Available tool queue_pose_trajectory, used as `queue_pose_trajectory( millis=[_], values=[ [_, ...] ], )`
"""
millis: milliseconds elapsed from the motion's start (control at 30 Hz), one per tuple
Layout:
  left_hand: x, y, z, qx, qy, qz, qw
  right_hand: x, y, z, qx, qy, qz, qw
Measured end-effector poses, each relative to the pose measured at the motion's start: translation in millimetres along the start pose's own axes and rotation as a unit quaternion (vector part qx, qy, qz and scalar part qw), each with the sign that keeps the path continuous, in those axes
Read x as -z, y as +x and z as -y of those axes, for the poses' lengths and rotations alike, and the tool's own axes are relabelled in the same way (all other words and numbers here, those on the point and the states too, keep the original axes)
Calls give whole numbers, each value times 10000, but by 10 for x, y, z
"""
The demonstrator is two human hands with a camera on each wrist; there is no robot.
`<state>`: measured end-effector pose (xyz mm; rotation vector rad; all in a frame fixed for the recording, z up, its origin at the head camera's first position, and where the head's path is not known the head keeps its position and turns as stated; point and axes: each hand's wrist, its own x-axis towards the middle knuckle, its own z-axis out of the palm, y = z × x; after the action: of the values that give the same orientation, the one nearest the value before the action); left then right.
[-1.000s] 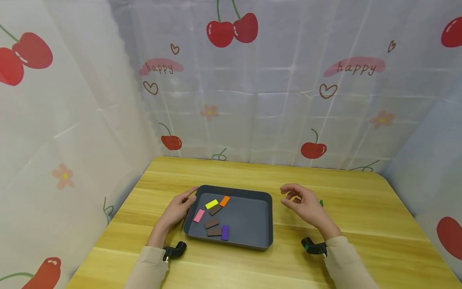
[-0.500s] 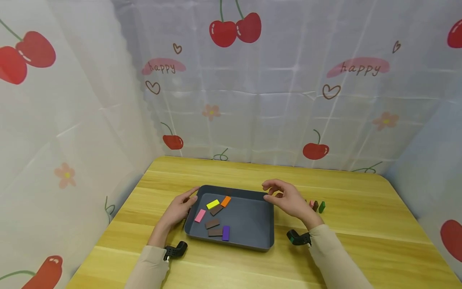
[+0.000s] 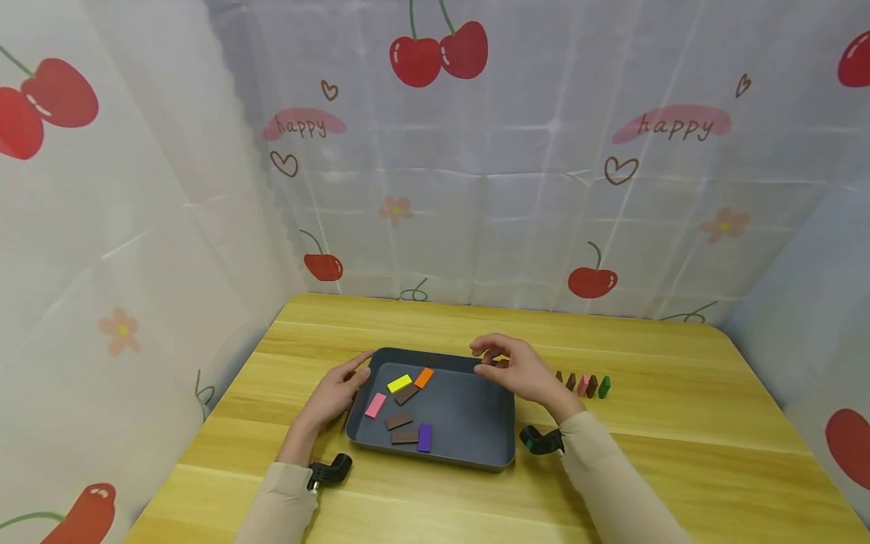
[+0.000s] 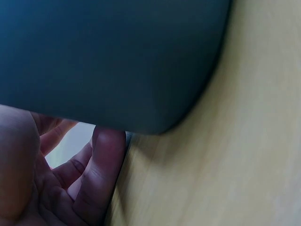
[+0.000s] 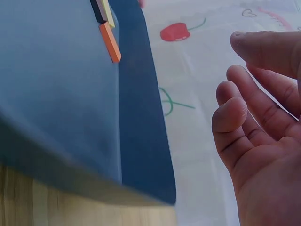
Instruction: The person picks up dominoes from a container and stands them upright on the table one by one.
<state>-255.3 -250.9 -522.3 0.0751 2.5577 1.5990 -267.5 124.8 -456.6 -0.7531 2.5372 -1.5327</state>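
Observation:
A dark grey tray (image 3: 469, 412) lies on the wooden table. Coloured domino blocks lie flat in its left half: yellow (image 3: 399, 384), orange (image 3: 424, 378), pink (image 3: 375, 405), purple (image 3: 424, 437) and several brown ones (image 3: 399, 420). My left hand (image 3: 334, 393) holds the tray's left side, thumb at the rim; in the left wrist view, fingers (image 4: 101, 169) bend up against the outer wall. My right hand (image 3: 519, 372) hovers over the tray's far right corner. Its fingers are loosely bent, and nothing shows between thumb and fingertips in the right wrist view.
Right of the tray, a row of domino blocks stands on edge, including a pink one (image 3: 583, 386), a green one (image 3: 605, 387) and brown ones (image 3: 593, 386). A cherry-print curtain (image 3: 435, 227) closes off the back and sides of the table (image 3: 435, 499).
My right hand has moved left, from beside the standing row to above the tray's far right corner, uncovering more of the row. The left hand and tray have stayed in place.

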Motion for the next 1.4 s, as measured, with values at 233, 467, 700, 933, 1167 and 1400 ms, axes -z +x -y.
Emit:
queue_pose_trajectory(
  millis=[233,467,700,933,1167,1400],
  values=[
    [-22,25,15,6,-71,88,9999,-125,85,-14,-73,-59,203,9998],
    [-10,36,16,-49,117,-57,9999,-245,183,53,-42,-281,497,9984],
    [-3,28,40,-37,-37,22,10000,-409,339,33,-39,-467,790,9958],
    [-3,38,52,-101,-30,-10,9999,-496,438,21,42,-470,920,9946],
    [11,22,14,-99,-60,24,9999,-593,520,-26,88,-487,1168,9919],
    [15,37,66,-130,-64,-6,9999,-692,616,-60,209,-472,1400,9888]
  ],
)
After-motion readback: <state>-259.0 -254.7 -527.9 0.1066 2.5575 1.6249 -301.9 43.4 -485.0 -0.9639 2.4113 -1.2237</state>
